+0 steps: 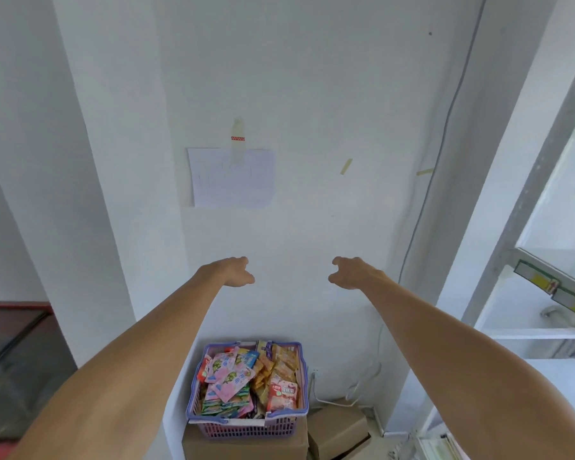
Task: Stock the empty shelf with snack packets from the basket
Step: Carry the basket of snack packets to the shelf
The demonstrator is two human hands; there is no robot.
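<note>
One basket (246, 430), lavender plastic with latticed walls, stood low in the centre of the view on a brown cardboard box (243, 449), close against the white wall (312, 94). It was filled to the rim with snack packets (246, 380): pink packets (228, 376) heaped on the left, orange packets (281, 361) along the right, and a red-and-white packet (283, 393) at the near right corner. A second cardboard box (337, 426) lay on the floor just beside the first, on its right, with a white cord (355, 393) trailing down the wall behind it.

Two bare forearms reached forward above the basket, well apart from it. The left hand (234, 272) was held out before the wall, fingers loosely curled, gripping nothing. The right hand (349, 272) mirrored it, fingers likewise loosely curled and holding nothing. The two hands were level with each other, with a gap of bare wall between them.

One sheet of paper (233, 177) hung on the wall above the hands, fixed by a strip of tape at its top edge. Two loose scraps of tape (346, 166) were stuck further right. A thin grey cable (445, 127) ran down the wall.

One white shelf unit (544, 333) with a grey metal upright stood at the right edge, bearing a label strip (541, 282) on a shelf front. A dark cabinet (14, 360) with a red top edge occupied the lower left.
</note>
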